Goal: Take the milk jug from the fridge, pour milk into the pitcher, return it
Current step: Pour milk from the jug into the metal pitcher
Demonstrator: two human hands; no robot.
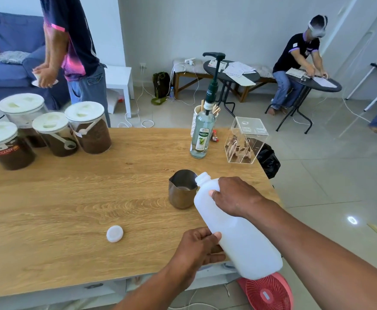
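I hold a white plastic milk jug (239, 238) tilted, its uncapped mouth resting at the rim of the steel pitcher (180, 193) on the wooden table (71, 209). My right hand (236, 196) grips the jug near its neck. My left hand (198, 249) supports its lower side. The jug's white cap (114, 234) lies on the table to the left. No milk stream is visible; the pitcher's inside looks dark.
Several lidded jars of brown grounds (89, 128) stand at the far left. A syrup bottle with a pump (202, 133) and a clear acrylic box (245, 142) sit at the far right. A red fan (268, 291) lies on the floor. One person stands beyond the table, another sits farther back.
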